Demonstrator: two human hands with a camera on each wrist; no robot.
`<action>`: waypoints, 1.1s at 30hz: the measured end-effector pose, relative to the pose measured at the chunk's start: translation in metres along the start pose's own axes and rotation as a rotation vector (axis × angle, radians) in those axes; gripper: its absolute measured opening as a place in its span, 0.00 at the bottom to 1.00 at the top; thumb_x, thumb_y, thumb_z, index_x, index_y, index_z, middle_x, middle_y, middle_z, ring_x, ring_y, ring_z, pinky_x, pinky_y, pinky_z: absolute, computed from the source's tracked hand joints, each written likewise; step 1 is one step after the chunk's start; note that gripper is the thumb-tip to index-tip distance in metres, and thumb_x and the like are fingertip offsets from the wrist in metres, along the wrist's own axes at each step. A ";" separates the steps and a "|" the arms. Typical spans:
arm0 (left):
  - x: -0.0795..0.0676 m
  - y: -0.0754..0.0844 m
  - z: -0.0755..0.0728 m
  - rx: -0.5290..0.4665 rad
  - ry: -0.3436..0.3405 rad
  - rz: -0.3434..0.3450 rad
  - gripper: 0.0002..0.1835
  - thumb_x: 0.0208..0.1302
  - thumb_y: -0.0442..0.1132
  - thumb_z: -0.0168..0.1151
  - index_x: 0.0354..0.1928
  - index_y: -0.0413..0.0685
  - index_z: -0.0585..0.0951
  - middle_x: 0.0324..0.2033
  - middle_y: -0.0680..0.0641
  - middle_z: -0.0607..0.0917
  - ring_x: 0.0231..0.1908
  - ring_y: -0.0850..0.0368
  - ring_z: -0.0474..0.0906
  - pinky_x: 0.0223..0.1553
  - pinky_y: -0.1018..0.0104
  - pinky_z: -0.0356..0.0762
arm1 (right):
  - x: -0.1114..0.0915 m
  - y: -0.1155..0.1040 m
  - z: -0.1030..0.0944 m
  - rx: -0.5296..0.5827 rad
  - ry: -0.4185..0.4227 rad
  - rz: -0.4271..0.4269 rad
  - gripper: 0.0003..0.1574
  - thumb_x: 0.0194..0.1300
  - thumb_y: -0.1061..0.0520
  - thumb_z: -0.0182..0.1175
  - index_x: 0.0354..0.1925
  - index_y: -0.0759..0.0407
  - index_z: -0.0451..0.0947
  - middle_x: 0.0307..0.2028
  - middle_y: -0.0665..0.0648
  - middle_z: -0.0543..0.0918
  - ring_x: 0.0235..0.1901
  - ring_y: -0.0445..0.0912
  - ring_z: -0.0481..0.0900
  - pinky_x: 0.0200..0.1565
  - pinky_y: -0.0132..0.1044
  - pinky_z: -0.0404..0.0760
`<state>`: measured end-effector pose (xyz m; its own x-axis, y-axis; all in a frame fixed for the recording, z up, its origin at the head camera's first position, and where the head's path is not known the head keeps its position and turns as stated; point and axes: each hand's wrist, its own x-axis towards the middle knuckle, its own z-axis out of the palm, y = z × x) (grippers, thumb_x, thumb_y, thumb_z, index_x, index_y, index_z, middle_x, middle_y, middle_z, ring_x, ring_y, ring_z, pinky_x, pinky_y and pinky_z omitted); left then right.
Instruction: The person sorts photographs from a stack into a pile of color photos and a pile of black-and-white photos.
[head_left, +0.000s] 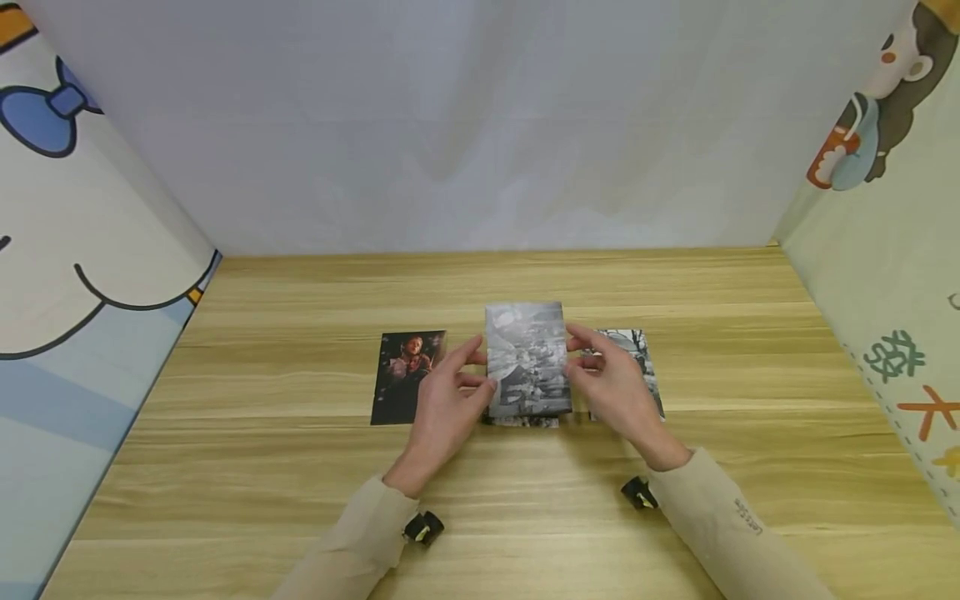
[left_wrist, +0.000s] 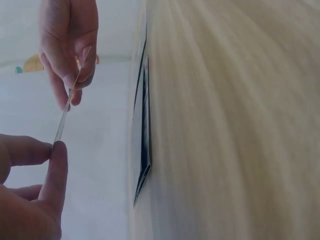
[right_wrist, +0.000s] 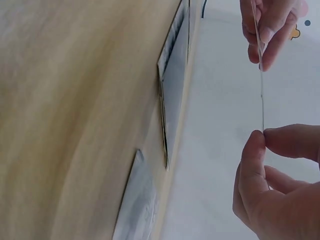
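A black-and-white photo print is held up above the table between both hands. My left hand pinches its left edge between thumb and fingers, while my right hand pinches the right edge. Seen edge-on in the left wrist view, the thin print is raised off the tabletop. Beneath it lie more prints, mostly hidden in the head view. A dark colour print of a person lies beside the left hand, partly covered by it. Another black-and-white print lies partly behind the right hand.
The wood-grain table meets a pale back wall. Cartoon-printed panels stand at the left and right sides. Small black wrist devices sit by both sleeves.
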<state>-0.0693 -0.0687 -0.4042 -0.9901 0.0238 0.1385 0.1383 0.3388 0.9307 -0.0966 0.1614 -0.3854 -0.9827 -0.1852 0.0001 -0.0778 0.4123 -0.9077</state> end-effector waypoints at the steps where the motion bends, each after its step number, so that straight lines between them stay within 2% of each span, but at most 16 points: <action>1: 0.000 0.001 0.001 -0.010 0.002 0.002 0.32 0.65 0.26 0.66 0.72 0.38 0.73 0.52 0.41 0.84 0.43 0.50 0.88 0.43 0.67 0.87 | 0.000 0.000 -0.001 0.005 -0.001 -0.002 0.35 0.71 0.67 0.59 0.74 0.63 0.68 0.57 0.64 0.79 0.54 0.57 0.82 0.49 0.36 0.85; 6: 0.000 0.006 0.004 -0.054 0.009 0.024 0.30 0.64 0.25 0.66 0.70 0.39 0.76 0.47 0.41 0.83 0.43 0.49 0.88 0.43 0.68 0.87 | -0.001 -0.002 -0.009 0.014 0.002 -0.013 0.34 0.71 0.67 0.60 0.73 0.62 0.70 0.56 0.64 0.79 0.54 0.57 0.82 0.51 0.33 0.83; 12: -0.001 0.011 0.008 -0.050 0.003 0.061 0.31 0.65 0.25 0.67 0.70 0.40 0.76 0.45 0.42 0.82 0.41 0.50 0.88 0.42 0.68 0.87 | -0.005 -0.002 -0.017 0.038 0.007 -0.012 0.35 0.71 0.66 0.61 0.74 0.58 0.70 0.52 0.64 0.80 0.49 0.55 0.84 0.43 0.29 0.82; 18: 0.000 0.014 0.018 -0.006 0.011 0.111 0.30 0.65 0.28 0.68 0.70 0.41 0.76 0.43 0.45 0.84 0.37 0.54 0.87 0.34 0.68 0.86 | -0.010 -0.001 -0.026 0.014 0.021 -0.015 0.34 0.72 0.65 0.61 0.74 0.58 0.70 0.49 0.63 0.80 0.42 0.49 0.83 0.38 0.29 0.81; 24: 0.002 0.018 0.029 -0.041 0.001 0.135 0.29 0.64 0.27 0.68 0.69 0.39 0.77 0.42 0.44 0.84 0.37 0.53 0.86 0.36 0.69 0.86 | -0.015 0.002 -0.038 -0.031 0.027 0.003 0.35 0.73 0.63 0.60 0.75 0.57 0.68 0.48 0.62 0.81 0.38 0.44 0.83 0.35 0.32 0.82; 33: 0.004 0.026 0.045 -0.066 -0.002 0.119 0.30 0.63 0.25 0.68 0.68 0.38 0.77 0.43 0.43 0.82 0.37 0.52 0.85 0.35 0.72 0.85 | -0.021 0.004 -0.053 -0.031 0.034 0.004 0.35 0.74 0.62 0.59 0.76 0.57 0.68 0.47 0.63 0.81 0.35 0.41 0.81 0.29 0.30 0.76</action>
<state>-0.0702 -0.0170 -0.3947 -0.9665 0.0626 0.2489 0.2565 0.2712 0.9277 -0.0855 0.2143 -0.3665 -0.9882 -0.1526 0.0110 -0.0780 0.4407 -0.8943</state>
